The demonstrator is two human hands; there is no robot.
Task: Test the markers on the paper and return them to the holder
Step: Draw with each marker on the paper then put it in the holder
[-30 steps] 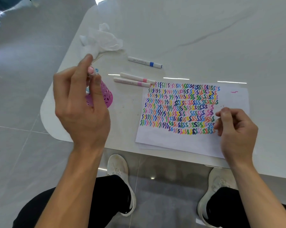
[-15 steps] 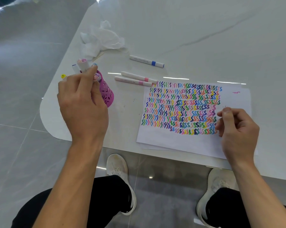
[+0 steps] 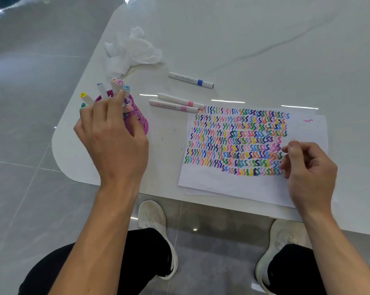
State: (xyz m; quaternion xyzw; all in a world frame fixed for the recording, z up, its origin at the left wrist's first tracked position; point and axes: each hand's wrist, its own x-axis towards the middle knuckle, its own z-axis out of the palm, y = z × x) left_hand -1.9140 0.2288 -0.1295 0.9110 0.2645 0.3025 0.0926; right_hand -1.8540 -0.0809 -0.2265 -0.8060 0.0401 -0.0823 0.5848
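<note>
We see the left hand (image 3: 113, 141) spread loosely among capped markers (image 3: 116, 86) in the pink holder (image 3: 142, 124), gripping none clearly. The right hand (image 3: 307, 167) rests curled, empty, on the paper (image 3: 233, 184).

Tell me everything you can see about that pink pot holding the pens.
The marker holder is a magenta cup, plastic by its look, its wall pierced with small cut-outs. It stands near the table's rounded left corner, left of the paper. White markers with coloured caps splay from its mouth. The left hand covers most of it, fingers among the markers.
</note>
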